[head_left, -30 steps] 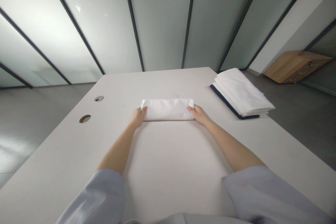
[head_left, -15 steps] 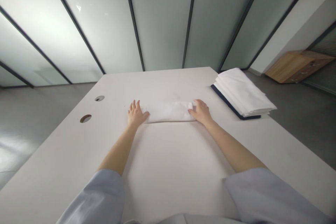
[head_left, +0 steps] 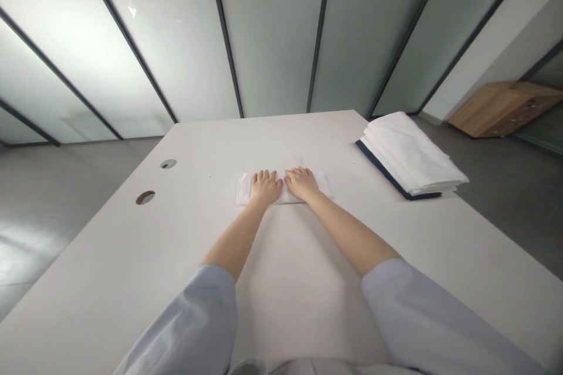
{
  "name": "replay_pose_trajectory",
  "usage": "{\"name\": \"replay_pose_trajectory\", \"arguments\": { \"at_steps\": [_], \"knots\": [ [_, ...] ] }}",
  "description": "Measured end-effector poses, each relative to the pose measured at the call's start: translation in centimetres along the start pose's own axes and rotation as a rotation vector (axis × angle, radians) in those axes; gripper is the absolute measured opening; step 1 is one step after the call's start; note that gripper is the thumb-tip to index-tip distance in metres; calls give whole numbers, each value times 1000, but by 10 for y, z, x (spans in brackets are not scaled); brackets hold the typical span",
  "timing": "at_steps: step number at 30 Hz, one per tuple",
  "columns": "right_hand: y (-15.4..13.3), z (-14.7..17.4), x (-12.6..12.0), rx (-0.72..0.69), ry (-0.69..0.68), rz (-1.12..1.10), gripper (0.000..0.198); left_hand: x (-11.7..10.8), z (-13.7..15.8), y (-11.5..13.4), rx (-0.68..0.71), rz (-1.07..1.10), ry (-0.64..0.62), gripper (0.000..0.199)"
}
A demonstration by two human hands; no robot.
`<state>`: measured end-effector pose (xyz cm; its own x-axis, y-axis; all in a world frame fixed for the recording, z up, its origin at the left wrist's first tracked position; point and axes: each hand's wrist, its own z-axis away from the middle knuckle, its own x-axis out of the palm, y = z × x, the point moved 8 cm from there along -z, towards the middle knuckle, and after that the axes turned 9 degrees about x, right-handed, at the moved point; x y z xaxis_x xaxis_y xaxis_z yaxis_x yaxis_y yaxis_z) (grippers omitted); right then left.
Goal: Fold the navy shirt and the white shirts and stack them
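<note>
A white cloth [head_left: 244, 190], folded into a long narrow strip, lies flat across the far half of the white table [head_left: 303, 293]. My left hand [head_left: 265, 187] rests open and palm down on it, left of its middle. Close beside it, my right hand [head_left: 301, 182] also lies flat on the cloth with fingers stretched out. Both ends of the strip show past my hands, while its middle is partly covered by them.
On the table's right edge sits a stack of folded white cloths [head_left: 413, 152] on a dark navy piece [head_left: 387, 173]. Two round cable holes are at the left, one open [head_left: 145, 197] and one capped [head_left: 168, 163]. A wooden cabinet [head_left: 501, 108] stands on the floor at the right.
Both hands have moved inward from the two ends of the folded cloth to its middle, where they now lie flat on top. The cloth stays in about the same place.
</note>
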<state>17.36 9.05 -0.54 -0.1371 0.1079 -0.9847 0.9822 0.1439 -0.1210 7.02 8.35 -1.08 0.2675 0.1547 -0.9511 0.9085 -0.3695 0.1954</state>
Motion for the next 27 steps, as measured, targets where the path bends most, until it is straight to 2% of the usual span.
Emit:
{"name": "replay_pose_trajectory", "arguments": {
  "at_steps": [4,9,11,14,19,23,27],
  "knots": [
    [17,0,6,4,-38,-6,41,1,4,-20,-38,-10,-10,57],
    [39,0,5,50,-104,-29,44,-2,14,-72,-191,91,-59,61],
    [40,1,4,62,-104,-31,44,-2,19,-90,-188,179,-58,57],
    [41,4,-1,104,-80,-14,44,-7,26,-108,-172,306,54,50],
    [57,9,-7,168,-98,0,51,-29,48,-131,-341,435,424,41],
    [88,7,-3,256,-227,-60,57,-31,52,-133,-359,495,470,35],
    [111,5,6,281,-403,-211,52,-28,51,-136,-374,549,465,34]
  ]
}}
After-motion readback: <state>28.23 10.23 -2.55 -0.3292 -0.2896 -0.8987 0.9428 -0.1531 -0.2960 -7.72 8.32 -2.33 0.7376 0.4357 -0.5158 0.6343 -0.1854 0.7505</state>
